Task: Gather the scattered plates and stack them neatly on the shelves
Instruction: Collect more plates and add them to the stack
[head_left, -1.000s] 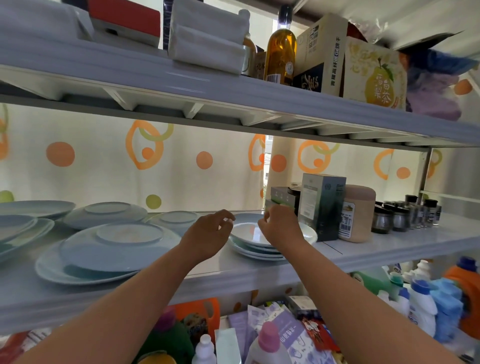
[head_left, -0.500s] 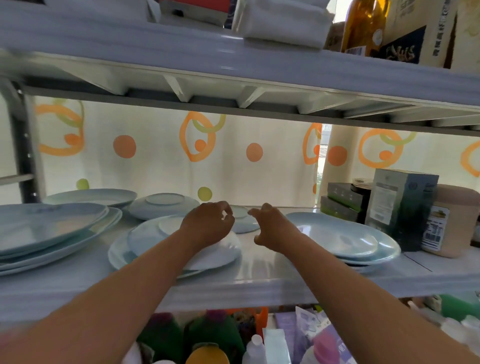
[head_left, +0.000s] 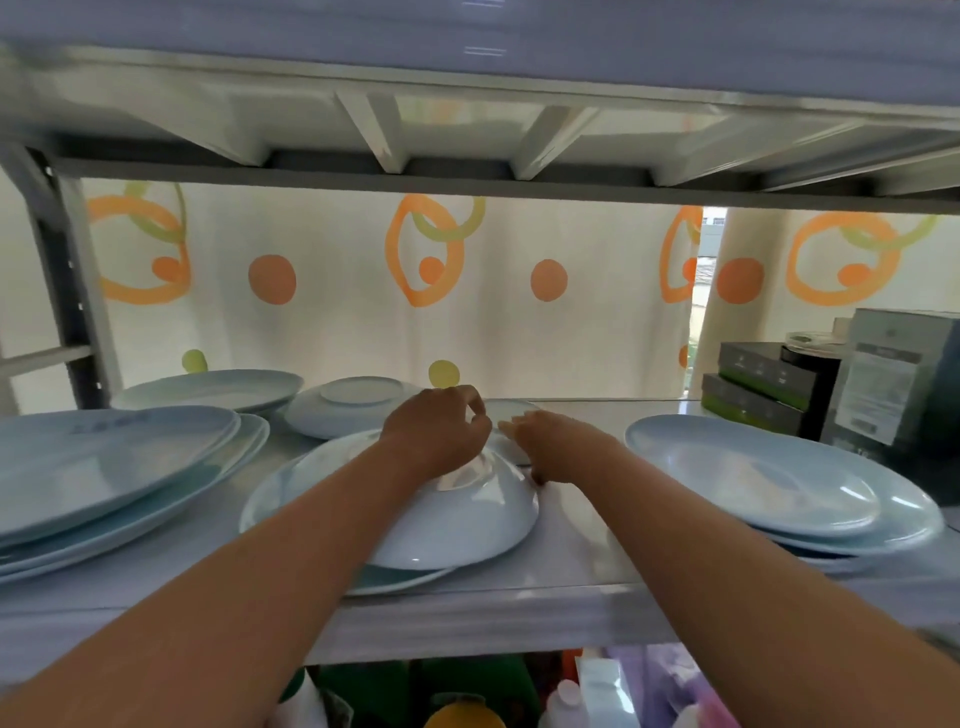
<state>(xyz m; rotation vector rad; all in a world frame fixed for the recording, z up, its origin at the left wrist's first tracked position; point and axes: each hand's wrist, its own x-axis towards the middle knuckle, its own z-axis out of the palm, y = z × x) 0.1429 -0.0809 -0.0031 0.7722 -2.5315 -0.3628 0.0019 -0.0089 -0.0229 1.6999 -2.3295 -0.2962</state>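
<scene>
On the white shelf (head_left: 582, 519), pale blue plates are spread out: a wide stack (head_left: 104, 467) at the left, another stack (head_left: 769, 483) at the right, and in the middle an overturned plate (head_left: 457, 519) lying on an upright one (head_left: 262, 501). Behind it a small plate (head_left: 514, 408) is seen between the two hands. The left hand (head_left: 436, 439) is held over the overturned plate's base with its fingers (head_left: 475, 410) curled just beside the small plate's rim; whether that rim is pinched cannot be told. The right hand (head_left: 561, 449) is stretched out, its fingers (head_left: 519, 422) spread loosely on the small plate. A curtain (head_left: 337, 312) printed with orange rings closes the back, and the upper shelf (head_left: 467, 130) hangs low overhead. Bare board is left between the middle plates and the right stack; dark boxes (head_left: 753, 384) stand at the far right.
</scene>
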